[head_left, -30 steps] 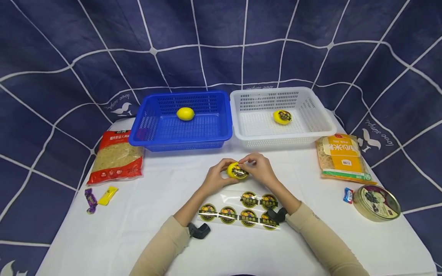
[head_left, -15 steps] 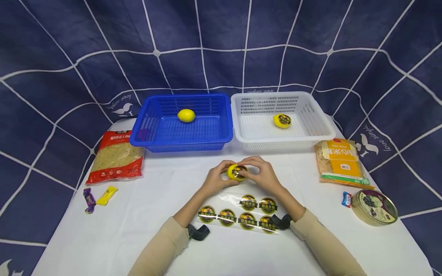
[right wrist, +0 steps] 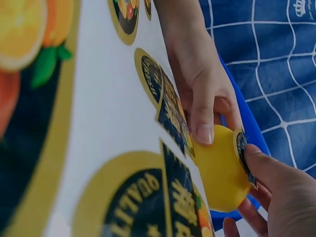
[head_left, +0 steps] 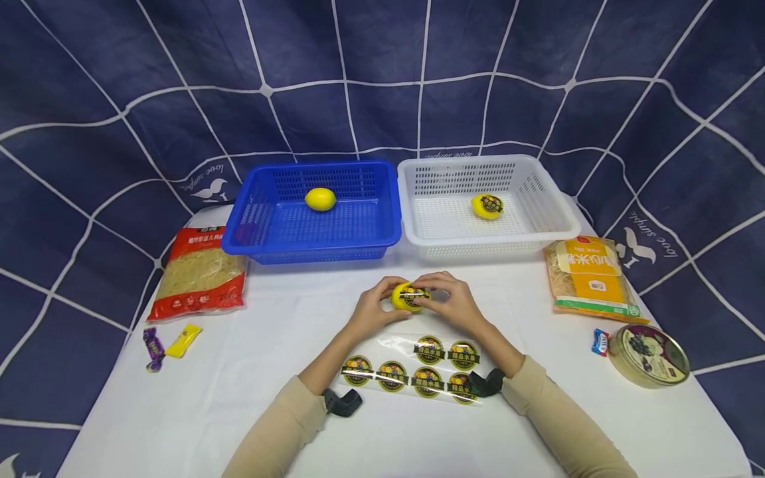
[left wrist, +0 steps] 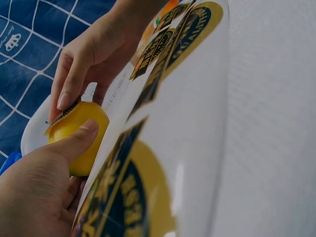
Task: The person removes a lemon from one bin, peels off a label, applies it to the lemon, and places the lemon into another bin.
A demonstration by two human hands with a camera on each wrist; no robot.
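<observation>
Over the middle of the table, my left hand [head_left: 372,312] grips a yellow lemon [head_left: 399,300] from its left side, thumb and fingers curled round it. A round black-and-gold sticker [head_left: 415,295] lies on the lemon's right side. My right hand [head_left: 459,304] holds the lemon from the right. In the right wrist view, its thumb presses the sticker [right wrist: 240,148], and one sticker edge stands off the lemon [right wrist: 222,170]. Below the hands lies a clear sheet of several matching stickers [head_left: 392,376], partly under the right wrist's black camera strap.
Behind stand a blue basket [head_left: 311,253] with a plain lemon [head_left: 320,199] and a white basket [head_left: 496,238] with a stickered lemon [head_left: 487,206]. Pasta bag [head_left: 200,272] and candies [head_left: 183,340] lie left; noodle bag [head_left: 592,275], small blue candy [head_left: 600,342] and round tin [head_left: 649,354] right.
My right hand has shifted from pinching at the sticker's upper edge to lying round the lemon's right side, thumb on the sticker. The left hand keeps its grip on the lemon.
</observation>
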